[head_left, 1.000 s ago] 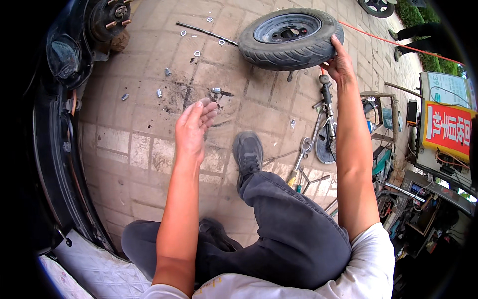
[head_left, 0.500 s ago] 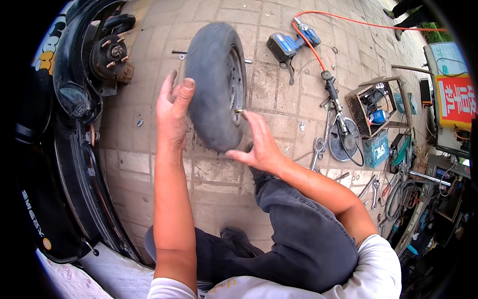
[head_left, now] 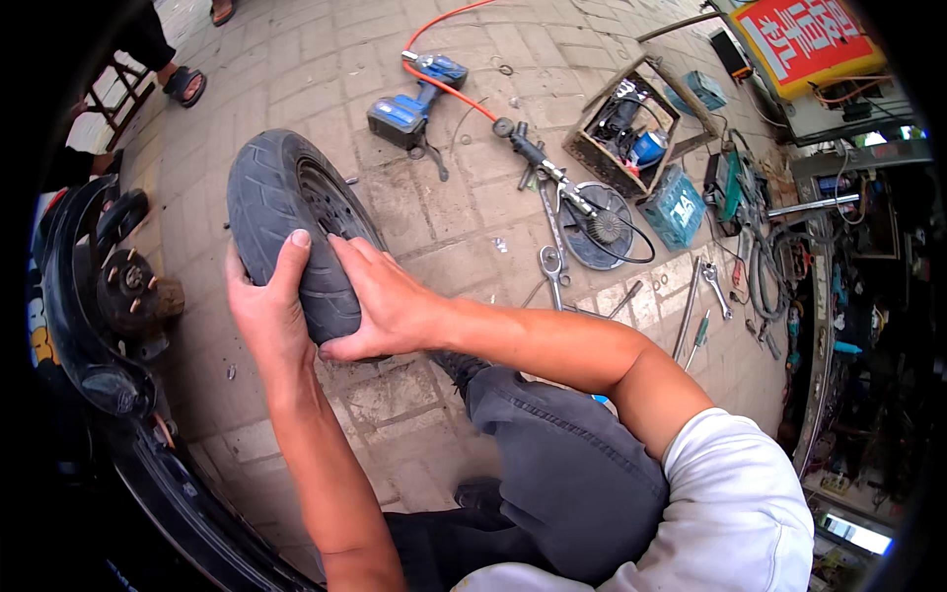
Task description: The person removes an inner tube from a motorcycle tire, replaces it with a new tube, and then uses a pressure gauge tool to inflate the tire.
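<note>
A small wheel with a black tyre (head_left: 271, 197) stands upright on the brick paving, its steel rim (head_left: 335, 207) facing right. My left hand (head_left: 268, 311) grips the near left side of the tyre, thumb on the tread and fingers partly hidden behind it. My right hand (head_left: 380, 301) is wrapped round the near right side, thumb low on the tread, fingertips by the rim's edge. To the left is a black vehicle's hub (head_left: 128, 284) with bare studs and no wheel on it, beside a wooden block (head_left: 170, 298).
A blue cordless impact wrench (head_left: 419, 104) lies beyond the wheel. An inflator gun (head_left: 543, 163) on an orange hose, spanners (head_left: 552, 264), a round metal plate (head_left: 592, 259) and a toolbox (head_left: 631, 133) lie right. Another person's sandalled foot (head_left: 184, 87) is at the far left.
Both hands have closed onto the tyre, which was blurred by motion before. The right hand has moved from the rim side to the tread. My view has swung right.
</note>
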### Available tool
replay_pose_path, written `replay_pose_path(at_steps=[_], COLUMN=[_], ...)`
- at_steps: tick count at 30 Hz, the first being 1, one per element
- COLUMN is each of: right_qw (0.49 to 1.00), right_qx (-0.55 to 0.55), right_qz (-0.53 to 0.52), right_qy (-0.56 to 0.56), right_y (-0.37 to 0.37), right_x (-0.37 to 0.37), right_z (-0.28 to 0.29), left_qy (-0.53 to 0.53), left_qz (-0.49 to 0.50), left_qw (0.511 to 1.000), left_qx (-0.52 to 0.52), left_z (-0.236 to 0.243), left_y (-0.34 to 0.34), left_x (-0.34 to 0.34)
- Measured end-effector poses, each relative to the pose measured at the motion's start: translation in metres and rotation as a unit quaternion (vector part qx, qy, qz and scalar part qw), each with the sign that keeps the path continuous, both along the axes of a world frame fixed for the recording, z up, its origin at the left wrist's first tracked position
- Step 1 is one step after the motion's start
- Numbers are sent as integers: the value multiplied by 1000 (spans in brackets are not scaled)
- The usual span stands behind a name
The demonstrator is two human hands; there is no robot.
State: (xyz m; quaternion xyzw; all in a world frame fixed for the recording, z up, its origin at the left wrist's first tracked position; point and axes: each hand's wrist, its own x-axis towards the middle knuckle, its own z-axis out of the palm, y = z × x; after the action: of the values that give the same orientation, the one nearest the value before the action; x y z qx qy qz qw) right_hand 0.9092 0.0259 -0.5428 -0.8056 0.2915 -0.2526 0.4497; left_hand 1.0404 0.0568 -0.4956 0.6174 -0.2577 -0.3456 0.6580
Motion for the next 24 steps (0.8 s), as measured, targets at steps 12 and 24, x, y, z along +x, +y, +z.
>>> replay_pose_path(at_steps=[12,24], right_qw=[978,990], right_qx=[-133,-3], right_qz=[-107,-77], right_qy=[118,118], right_y=[-21,-9], right_x=[2,-80], right_z=[-70,-58], left_qy=[75,261], left_qz=[-160,-67], left_qw=[969,963], left_qx=[170,-16], left_z=[-113,-8], left_y=[5,37], left_x=[21,-25])
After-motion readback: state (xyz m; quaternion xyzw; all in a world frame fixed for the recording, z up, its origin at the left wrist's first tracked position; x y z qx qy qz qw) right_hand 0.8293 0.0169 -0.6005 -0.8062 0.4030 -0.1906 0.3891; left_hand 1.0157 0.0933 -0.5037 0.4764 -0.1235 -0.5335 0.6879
